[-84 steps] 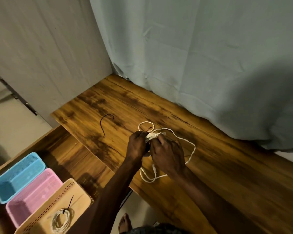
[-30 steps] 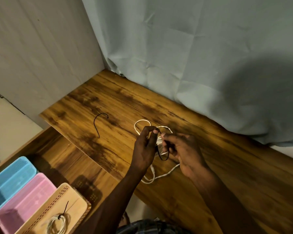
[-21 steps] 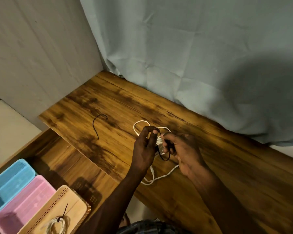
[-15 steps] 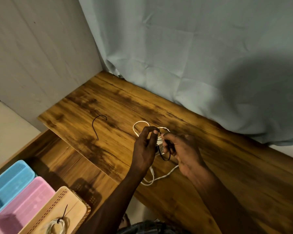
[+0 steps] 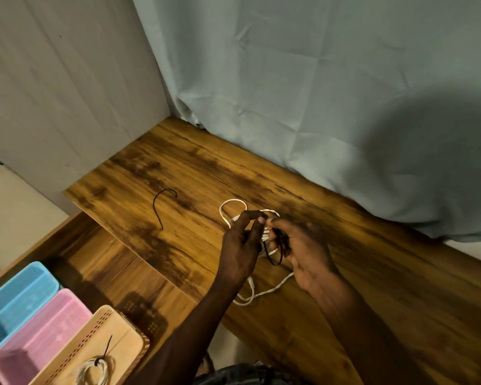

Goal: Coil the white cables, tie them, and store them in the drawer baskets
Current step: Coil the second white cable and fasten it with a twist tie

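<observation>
White cable [image 5: 265,235] seemingly between hands [image 5: 272,245]

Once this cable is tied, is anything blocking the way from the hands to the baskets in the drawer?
Nothing visible. The left hand and right hand hold the cable above the desk; the drawer stands open, and the blue basket and pink basket look unobstructed. The tan basket already holds a coil.

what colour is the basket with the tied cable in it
Beige basket, holding the tied cable; head view.

Dim warm light, soft shadows, wide-angle edge distortion.
</observation>
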